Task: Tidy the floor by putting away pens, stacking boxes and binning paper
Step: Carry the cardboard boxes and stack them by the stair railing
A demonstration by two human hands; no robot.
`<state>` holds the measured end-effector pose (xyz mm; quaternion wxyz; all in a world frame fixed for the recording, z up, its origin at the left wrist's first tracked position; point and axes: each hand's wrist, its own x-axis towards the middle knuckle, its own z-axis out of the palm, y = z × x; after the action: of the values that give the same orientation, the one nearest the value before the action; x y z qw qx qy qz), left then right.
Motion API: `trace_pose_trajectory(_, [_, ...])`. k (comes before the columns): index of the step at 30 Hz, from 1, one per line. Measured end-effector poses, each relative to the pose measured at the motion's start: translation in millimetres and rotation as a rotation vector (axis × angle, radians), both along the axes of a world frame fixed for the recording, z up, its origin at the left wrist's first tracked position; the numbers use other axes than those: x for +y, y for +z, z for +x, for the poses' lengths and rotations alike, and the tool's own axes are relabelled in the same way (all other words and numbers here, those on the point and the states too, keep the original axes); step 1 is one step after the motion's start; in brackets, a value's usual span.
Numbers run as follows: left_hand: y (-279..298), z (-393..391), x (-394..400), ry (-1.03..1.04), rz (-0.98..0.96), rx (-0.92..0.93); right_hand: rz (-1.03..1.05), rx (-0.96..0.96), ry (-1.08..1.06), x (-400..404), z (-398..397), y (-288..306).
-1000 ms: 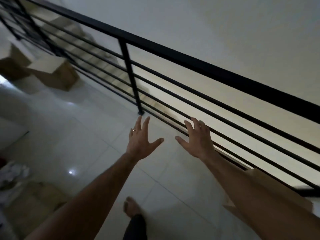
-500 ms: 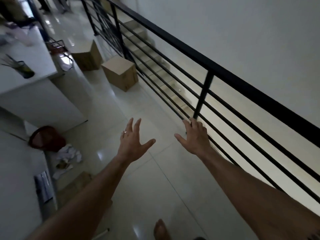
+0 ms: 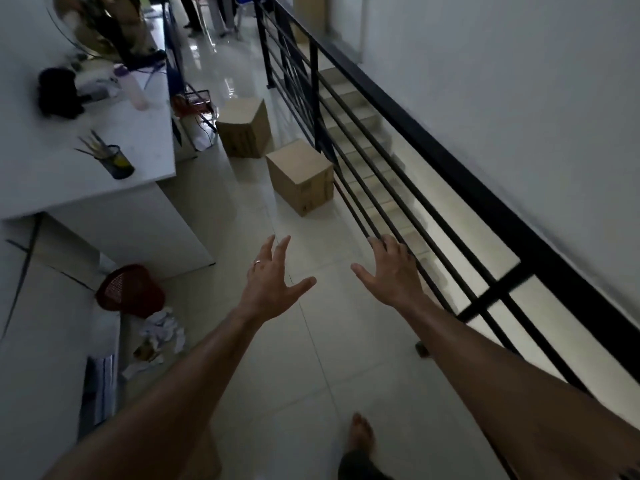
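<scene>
left hand (image 3: 268,284) outstretched, empty | right hand (image 3: 391,271) outstretched, seemingly empty

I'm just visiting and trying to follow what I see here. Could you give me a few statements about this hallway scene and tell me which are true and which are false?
1. Both hands are empty. True: the left hand and right hand are spread open.
2. The two cardboard boxes are stacked. False: the nearer box and farther box sit apart on the floor.
3. The crumpled paper lies inside the red bin. False: it lies on the floor beside the red bin.
4. A pen holder stands on the white desk. True.
</scene>
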<state>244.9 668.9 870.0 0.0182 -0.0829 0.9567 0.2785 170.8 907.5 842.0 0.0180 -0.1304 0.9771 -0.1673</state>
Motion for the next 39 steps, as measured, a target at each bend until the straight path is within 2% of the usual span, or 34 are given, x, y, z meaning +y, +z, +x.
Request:
trace_pose_trajectory(9, [2,-146,-29,0.099,0.058,-0.022,-0.014,0.002,0.059,-32,-163,12])
trace_pose_trajectory(23, [-15,-417,-150,-0.045,0.058,-0.116,-0.071,-0.089,-0.070,-147,-403,-18])
trace_pose_trajectory(39, [-85,-735,-254,-0.022,0.126,-0.234,-0.161,-0.348,-0.127,-264,-697,-121])
